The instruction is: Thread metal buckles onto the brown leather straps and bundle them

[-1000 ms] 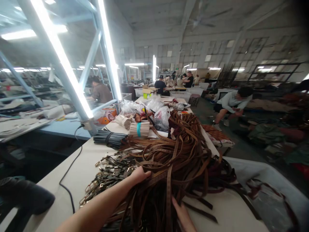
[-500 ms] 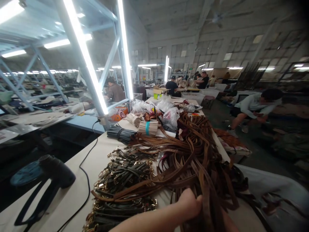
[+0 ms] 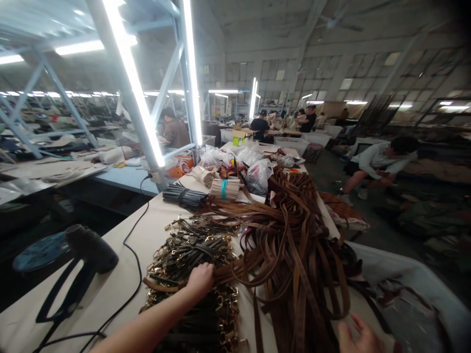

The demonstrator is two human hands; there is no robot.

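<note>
My left hand is closed around brown leather straps whose ends stick out on both sides of the fist. Beneath it lies a heap of dark straps with gold buckles. The large tangle of long brown leather straps covers the table's right side and hangs toward me. At the lower right, my right hand has its fingers apart beside these hanging straps, holding nothing that I can see. Its lower part is cut off by the frame.
A dark heat gun with a black cord lies at left on the pale table. Bundled strips and plastic bags sit farther back. A white bin stands at right. A seated person is beyond it.
My left hand has moved left, from the brown tangle to above the buckled straps, closed on brown straps. My right hand has come into clearer view at the lower right, fingers apart.
</note>
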